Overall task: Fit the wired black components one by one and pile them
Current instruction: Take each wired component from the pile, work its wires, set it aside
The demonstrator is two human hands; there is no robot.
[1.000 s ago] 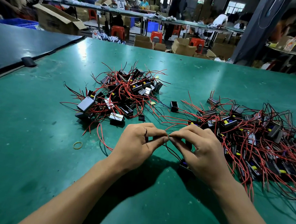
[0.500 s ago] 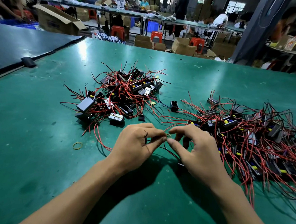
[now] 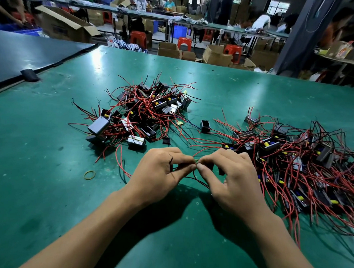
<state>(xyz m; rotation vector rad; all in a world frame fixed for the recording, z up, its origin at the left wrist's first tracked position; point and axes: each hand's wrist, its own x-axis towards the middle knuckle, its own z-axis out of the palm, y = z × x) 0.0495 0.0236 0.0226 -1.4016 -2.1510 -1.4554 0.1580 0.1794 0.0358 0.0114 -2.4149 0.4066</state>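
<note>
My left hand (image 3: 161, 170) and my right hand (image 3: 231, 179) meet fingertip to fingertip over the green table (image 3: 42, 187), both pinching thin black wires (image 3: 198, 179) of a small component. The component's body is mostly hidden under my right fingers. To the left and behind lies a pile of black components with red wires (image 3: 144, 112). A larger tangled pile of the same parts (image 3: 295, 163) spreads to the right, touching my right hand's far side. One single black housing (image 3: 205, 126) sits alone between the piles.
A yellow rubber band (image 3: 89, 175) lies on the table left of my left hand. A small black cap (image 3: 166, 140) sits just beyond my left hand. A dark blue table (image 3: 20, 54) adjoins at the far left. Cardboard boxes, stools and people fill the background.
My right fingers, spread half a second ago, have curled back down to pinch the wire against my left fingertips. Both hands stay in the same spot.
</note>
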